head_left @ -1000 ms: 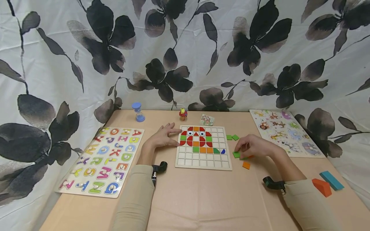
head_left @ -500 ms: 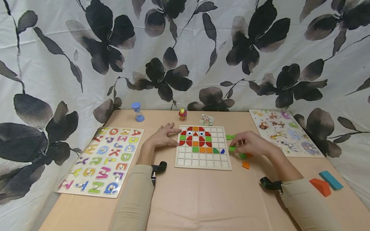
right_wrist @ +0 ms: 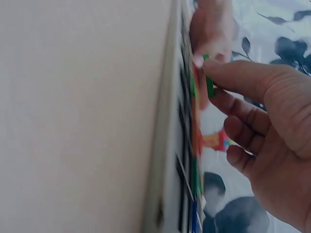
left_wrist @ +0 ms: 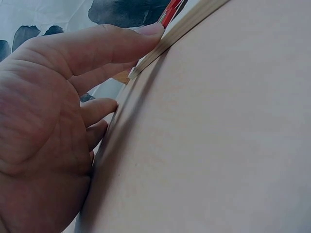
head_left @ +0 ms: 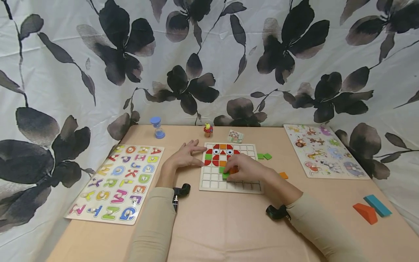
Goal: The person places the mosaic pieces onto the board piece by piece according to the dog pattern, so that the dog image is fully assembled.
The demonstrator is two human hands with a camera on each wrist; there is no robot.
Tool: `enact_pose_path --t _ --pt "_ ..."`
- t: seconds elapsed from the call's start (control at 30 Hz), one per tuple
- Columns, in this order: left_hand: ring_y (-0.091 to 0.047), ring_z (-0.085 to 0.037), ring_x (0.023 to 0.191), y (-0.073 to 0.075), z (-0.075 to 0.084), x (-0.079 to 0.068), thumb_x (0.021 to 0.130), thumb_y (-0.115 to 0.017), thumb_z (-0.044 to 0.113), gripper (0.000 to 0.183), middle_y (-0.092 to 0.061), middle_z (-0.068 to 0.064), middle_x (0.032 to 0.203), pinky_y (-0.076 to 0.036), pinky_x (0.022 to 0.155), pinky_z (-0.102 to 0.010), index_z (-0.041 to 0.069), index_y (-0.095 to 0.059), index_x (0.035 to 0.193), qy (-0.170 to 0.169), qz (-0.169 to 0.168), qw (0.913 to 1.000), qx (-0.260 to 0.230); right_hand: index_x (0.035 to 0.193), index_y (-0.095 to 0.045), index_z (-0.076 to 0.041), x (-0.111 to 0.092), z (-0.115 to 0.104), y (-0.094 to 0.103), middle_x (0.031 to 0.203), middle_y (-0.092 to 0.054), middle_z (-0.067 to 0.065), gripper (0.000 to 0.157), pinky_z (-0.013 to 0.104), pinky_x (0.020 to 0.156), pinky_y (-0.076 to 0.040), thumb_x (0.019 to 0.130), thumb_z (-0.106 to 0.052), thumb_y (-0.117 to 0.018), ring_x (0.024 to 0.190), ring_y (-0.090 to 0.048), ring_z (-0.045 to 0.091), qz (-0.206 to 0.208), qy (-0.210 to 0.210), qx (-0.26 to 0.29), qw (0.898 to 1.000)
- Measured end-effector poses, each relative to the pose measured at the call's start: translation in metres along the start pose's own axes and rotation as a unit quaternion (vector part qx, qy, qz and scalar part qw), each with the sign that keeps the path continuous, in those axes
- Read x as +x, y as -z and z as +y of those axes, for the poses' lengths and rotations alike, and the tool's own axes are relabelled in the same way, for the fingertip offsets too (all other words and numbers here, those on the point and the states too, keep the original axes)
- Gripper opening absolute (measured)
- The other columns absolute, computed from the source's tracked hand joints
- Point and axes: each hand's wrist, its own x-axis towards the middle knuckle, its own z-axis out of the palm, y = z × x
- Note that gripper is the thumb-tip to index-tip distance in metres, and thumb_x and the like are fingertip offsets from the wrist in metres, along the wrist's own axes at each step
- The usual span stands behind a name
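A white gridded puzzle board lies mid-table, partly filled with red, green and orange tiles and two eye tiles that make a face. My left hand rests at its left side, fingers extended; in the left wrist view the thumb touches the board's edge. Over the lower middle of the grid is my right hand, pinching a green square tile between thumb and index finger. The tile stands on edge in the right wrist view, close above the board. This hand hides the board's right-hand tiles.
Two green tiles and an orange tile lie right of the board. A letter puzzle stands left, an animal puzzle right. Behind are a sand timer, a small figure and a card. Two blocks lie front right.
My right hand has picked up a green tile from beside the board and carried it left over the lower grid. The left hand has stayed at the board's left edge.
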Motion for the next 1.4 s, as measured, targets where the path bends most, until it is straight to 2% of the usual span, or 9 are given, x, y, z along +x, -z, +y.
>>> enact_pose_path --t 0.33,0.6,0.9,1.03,1.2,1.27,1.4 --pt "-0.004 -0.030 0.148 0.001 0.002 0.000 0.071 -0.081 0.038 0.068 -0.019 -0.012 0.159 0.004 0.119 -0.049 0.026 -0.058 0.134 0.002 0.000 1.0000 -0.005 0.099 -0.076 -0.025 0.008 -0.009 -0.008 0.094 -0.064 -0.016 0.022 0.026 0.084 -0.048 0.079 -0.032 -0.079 0.090 -0.054 0.004 -0.010 0.006 -0.051 0.999" --pt "-0.004 -0.029 0.148 0.000 0.002 -0.001 0.071 -0.081 0.038 0.068 -0.019 -0.010 0.159 0.005 0.119 -0.046 0.027 -0.058 0.134 0.007 -0.004 1.0000 -0.005 0.098 -0.076 -0.027 0.010 -0.010 -0.011 0.093 -0.063 -0.017 0.020 0.027 0.082 -0.048 0.080 -0.034 -0.077 0.090 -0.053 0.005 -0.029 0.003 -0.059 0.998" --pt "-0.003 -0.024 0.148 0.000 0.003 0.000 0.072 -0.080 0.037 0.067 -0.019 -0.008 0.159 0.005 0.119 -0.045 0.028 -0.058 0.134 0.014 -0.004 0.9999 -0.006 0.099 -0.077 -0.025 0.007 -0.010 -0.009 0.094 -0.063 -0.015 0.020 0.026 0.080 -0.049 0.080 -0.033 -0.078 0.090 -0.053 0.005 -0.013 0.017 -0.052 0.998" --pt "-0.002 -0.025 0.148 0.000 0.003 0.000 0.072 -0.080 0.038 0.068 -0.018 -0.008 0.160 0.005 0.119 -0.047 0.028 -0.057 0.135 0.013 -0.006 0.9999 -0.007 0.104 -0.075 -0.026 -0.008 -0.002 0.004 0.098 -0.062 -0.013 0.023 0.030 0.076 -0.050 0.081 -0.030 -0.077 0.091 -0.053 0.011 0.017 0.008 -0.003 1.000" --pt "-0.004 -0.027 0.148 0.001 0.003 0.001 0.070 -0.080 0.038 0.069 -0.019 -0.009 0.159 0.004 0.119 -0.047 0.028 -0.058 0.134 0.008 -0.003 1.0000 0.003 0.107 -0.073 -0.024 -0.043 0.021 0.035 0.108 -0.066 0.000 0.024 0.039 0.075 -0.050 0.084 -0.022 -0.075 0.092 -0.054 0.020 0.052 -0.037 0.086 0.994" --pt "-0.003 -0.027 0.148 0.001 0.003 0.001 0.070 -0.081 0.038 0.068 -0.019 -0.009 0.159 0.004 0.119 -0.047 0.029 -0.058 0.134 0.010 -0.003 0.9999 0.006 0.108 -0.073 -0.020 -0.060 0.033 0.048 0.109 -0.066 0.006 0.024 0.039 0.077 -0.050 0.084 -0.019 -0.075 0.091 -0.056 0.021 0.050 -0.052 0.105 0.992" --pt "-0.003 -0.026 0.148 0.001 0.002 0.000 0.070 -0.081 0.038 0.068 -0.019 -0.008 0.160 0.005 0.119 -0.046 0.029 -0.058 0.134 0.015 -0.004 0.9999 -0.002 0.110 -0.071 -0.013 -0.089 0.056 0.070 0.110 -0.066 0.009 0.028 0.036 0.079 -0.052 0.083 -0.015 -0.075 0.092 -0.059 0.022 0.021 -0.091 0.111 0.989"
